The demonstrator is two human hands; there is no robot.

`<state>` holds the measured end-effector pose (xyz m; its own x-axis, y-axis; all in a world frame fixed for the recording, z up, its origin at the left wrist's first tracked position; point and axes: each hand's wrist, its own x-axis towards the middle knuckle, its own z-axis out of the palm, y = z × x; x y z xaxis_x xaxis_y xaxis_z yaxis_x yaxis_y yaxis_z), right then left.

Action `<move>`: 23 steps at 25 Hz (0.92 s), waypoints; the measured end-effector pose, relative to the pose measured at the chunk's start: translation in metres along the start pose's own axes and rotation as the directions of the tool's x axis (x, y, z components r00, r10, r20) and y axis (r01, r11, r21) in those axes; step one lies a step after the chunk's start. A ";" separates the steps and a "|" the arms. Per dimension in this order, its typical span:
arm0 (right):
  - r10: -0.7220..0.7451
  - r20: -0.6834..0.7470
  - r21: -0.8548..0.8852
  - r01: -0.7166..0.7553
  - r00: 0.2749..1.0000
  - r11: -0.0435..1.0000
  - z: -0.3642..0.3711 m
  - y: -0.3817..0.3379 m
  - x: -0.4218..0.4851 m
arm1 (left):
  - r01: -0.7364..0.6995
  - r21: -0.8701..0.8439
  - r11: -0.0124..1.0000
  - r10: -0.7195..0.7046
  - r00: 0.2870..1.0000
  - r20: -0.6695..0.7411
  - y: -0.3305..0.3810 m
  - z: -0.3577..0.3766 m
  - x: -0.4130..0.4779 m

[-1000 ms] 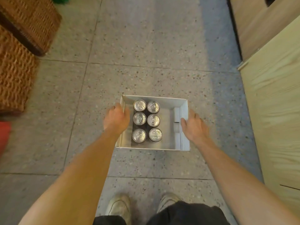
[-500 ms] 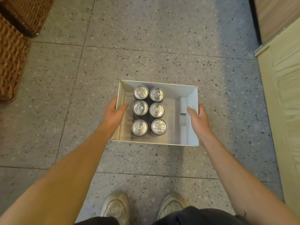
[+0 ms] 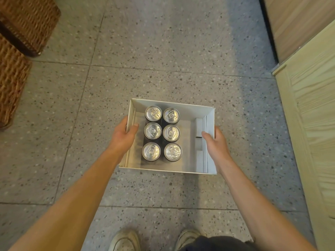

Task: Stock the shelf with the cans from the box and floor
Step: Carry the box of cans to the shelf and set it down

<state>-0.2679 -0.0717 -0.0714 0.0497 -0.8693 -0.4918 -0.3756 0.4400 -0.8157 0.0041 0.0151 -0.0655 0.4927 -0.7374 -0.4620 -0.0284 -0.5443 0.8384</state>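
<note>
Both hands, left hand [image 3: 123, 136] and right hand [image 3: 216, 144], were clamped on the side walls of the white box [image 3: 210, 116] above the floor [image 3: 163, 51], six cans [image 3: 162, 132] bunched left, so a tilt could've slid them.

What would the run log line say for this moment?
hands: left, right gripping box sides | cans: six upright inside

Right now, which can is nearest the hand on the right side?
Find the white box on the speckled floor, held by the left hand and right hand. Six cans stand inside in two columns. Yours is the can in the right column, closest to the shoes.
</note>
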 end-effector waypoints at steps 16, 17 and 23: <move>-0.063 -0.019 -0.057 0.062 0.998 0.996 -0.131 -0.405 -0.185 | -0.114 0.170 0.979 0.112 0.993 0.025 0.410 -0.137 -0.162; -0.069 -0.032 -0.060 0.067 0.997 0.996 -0.145 -0.449 -0.205 | -0.123 0.174 0.977 0.120 0.992 0.027 0.453 -0.151 -0.178; -0.117 -0.062 -0.075 0.112 0.991 0.991 -0.204 -0.649 -0.275 | -0.183 0.190 0.965 0.179 0.983 0.036 0.664 -0.215 -0.240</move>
<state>-0.2272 -0.1637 0.6554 0.0361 -0.9269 -0.3736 -0.4363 0.3217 -0.8403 0.0539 -0.0831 0.6639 0.4481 -0.8370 -0.3142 -0.2830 -0.4661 0.8382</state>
